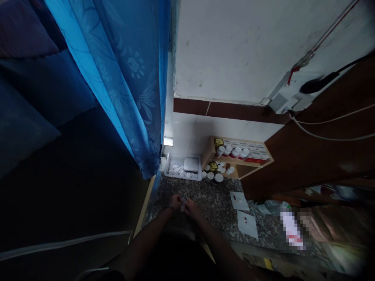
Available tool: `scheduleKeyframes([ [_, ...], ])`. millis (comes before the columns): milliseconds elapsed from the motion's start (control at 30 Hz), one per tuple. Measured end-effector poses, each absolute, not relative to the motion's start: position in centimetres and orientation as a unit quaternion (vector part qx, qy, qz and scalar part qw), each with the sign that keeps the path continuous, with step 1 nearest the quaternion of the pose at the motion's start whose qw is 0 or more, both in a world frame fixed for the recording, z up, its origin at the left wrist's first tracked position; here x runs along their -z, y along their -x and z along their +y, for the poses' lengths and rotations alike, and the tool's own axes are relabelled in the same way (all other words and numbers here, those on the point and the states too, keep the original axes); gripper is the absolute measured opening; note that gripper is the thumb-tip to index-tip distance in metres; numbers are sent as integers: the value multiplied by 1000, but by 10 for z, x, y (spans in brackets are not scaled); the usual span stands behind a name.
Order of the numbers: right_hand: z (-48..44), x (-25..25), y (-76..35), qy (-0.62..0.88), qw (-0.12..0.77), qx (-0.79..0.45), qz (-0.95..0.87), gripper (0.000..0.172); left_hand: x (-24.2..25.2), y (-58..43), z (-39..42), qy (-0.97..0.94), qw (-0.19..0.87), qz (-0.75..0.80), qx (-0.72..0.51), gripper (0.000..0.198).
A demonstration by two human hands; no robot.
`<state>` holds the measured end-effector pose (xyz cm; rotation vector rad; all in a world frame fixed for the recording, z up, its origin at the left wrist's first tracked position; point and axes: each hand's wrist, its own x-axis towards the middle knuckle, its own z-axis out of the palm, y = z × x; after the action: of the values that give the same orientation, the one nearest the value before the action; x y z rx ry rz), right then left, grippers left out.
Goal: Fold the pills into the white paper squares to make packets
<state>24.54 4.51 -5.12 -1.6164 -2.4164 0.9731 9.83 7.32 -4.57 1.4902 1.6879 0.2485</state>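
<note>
Over the speckled stone counter (211, 199), my left hand (175, 202) and my right hand (191, 209) are close together with their fingers closed. Between them they grip a small pale sheet-like piece (183, 204); whether it is paper or thin plastic I cannot tell. Just beyond the hands, a white plastic tray (167, 172) holds several small white folded packets (179, 170) and a flat pale box (191, 164). To the right lie two white paper sheets (239, 203) (249, 230), each with a few small red, white or dark pills on it.
A wooden shelf (209, 150) with several white-capped bottles (236, 152) and boxes (258, 146) stands against the wall. More bottles (218, 178) stand before it. A blue curtain (129, 78) hangs at left. A plugged-in socket (284, 101) and cables are on the right.
</note>
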Motion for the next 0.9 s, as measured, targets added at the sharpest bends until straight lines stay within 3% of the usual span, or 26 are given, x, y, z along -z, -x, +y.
scheduleKeyframes([
  [433,43,58,-245,533,41,-316,-784,21,28,-84,60,-841,258,472,60,23],
  [733,39,51,-244,553,48,-313,-771,16,49,-81,52,-822,278,495,43,22],
  [900,35,48,-244,575,63,-316,-752,13,58,-71,41,-863,252,435,46,24],
])
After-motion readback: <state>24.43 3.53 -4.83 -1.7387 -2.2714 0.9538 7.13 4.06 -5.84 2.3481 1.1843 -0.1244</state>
